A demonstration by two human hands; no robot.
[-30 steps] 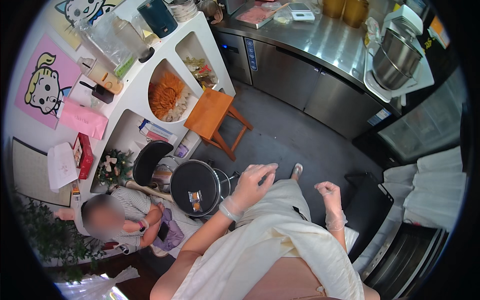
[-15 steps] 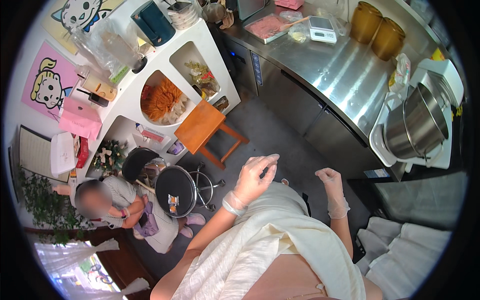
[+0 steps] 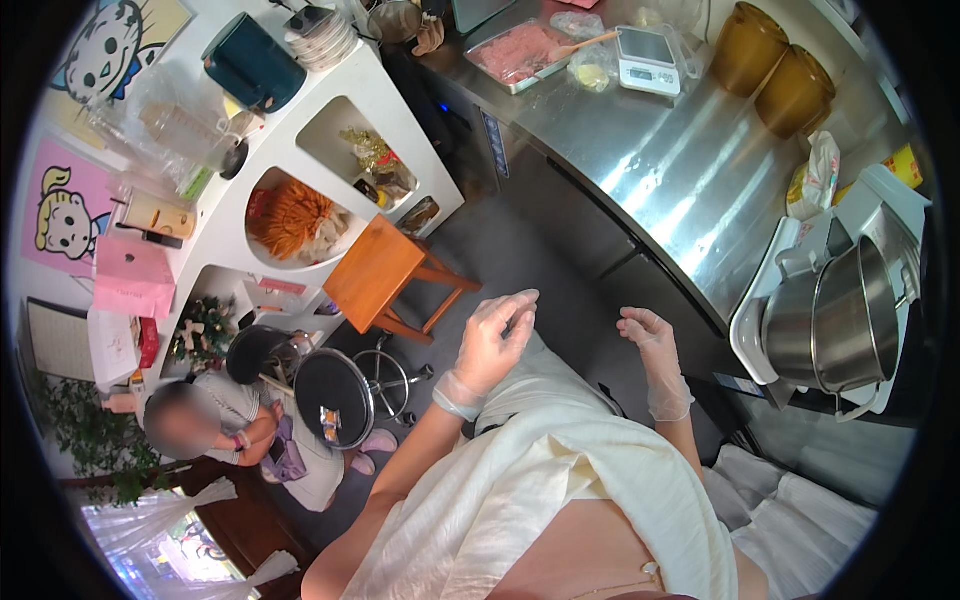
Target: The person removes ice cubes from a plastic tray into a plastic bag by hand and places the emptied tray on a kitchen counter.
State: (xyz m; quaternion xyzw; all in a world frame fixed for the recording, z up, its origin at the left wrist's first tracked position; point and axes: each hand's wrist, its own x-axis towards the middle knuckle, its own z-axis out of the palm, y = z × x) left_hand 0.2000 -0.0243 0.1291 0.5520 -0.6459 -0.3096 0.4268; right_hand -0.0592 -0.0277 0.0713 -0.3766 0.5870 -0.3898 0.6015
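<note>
Steel counter (image 3: 660,170) nearer than before; gloved left hand (image 3: 495,340), right hand (image 3: 650,335), fingers loosely spread, empty

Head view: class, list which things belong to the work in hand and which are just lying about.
In hand: left hand and right hand, both in clear gloves, empty; steel counter; meat tray; scale.
Lying about: wooden stool; black stool; white shelf.

Seated person's blurred face (image 3: 180,428), contents of steel pot (image 3: 838,318) out of sight.
</note>
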